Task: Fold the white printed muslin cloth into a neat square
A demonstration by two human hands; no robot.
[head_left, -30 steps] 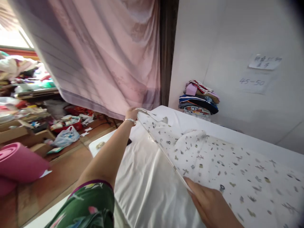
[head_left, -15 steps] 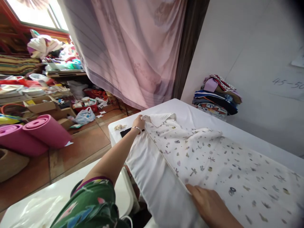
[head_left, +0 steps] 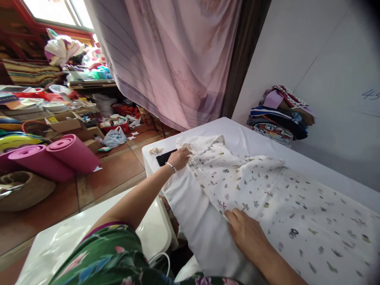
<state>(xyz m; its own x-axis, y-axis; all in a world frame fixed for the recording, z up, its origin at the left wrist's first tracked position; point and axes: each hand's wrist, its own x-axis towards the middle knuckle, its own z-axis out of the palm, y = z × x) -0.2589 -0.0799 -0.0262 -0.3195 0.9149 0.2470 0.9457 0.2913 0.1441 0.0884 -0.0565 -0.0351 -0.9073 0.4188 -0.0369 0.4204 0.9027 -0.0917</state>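
A white fabric with small printed motifs [head_left: 255,186] lies spread over the white-covered table [head_left: 234,136], its near edge running along the table's front side. At the far left corner of that fabric, my left hand [head_left: 180,157] has its fingers closed on the edge. Further down the same edge, my right hand [head_left: 245,229] pinches the fabric between thumb and fingers. A plain white flap of it lies folded just beyond my left hand. Beside that hand rest a black phone [head_left: 165,158] and a small beige bundle [head_left: 156,151].
A stack of folded cloth [head_left: 279,116] stands by the wall behind the table. A pink curtain [head_left: 190,67] hangs beyond it. White stools or a low table [head_left: 154,225] stand in front. Rolled pink mats [head_left: 74,154] and boxes crowd the floor at left.
My left hand has shifted its hold slightly inward on the corner, uncovering more of the phone. My right hand has slid up the edge toward the left. The view has turned left a little.
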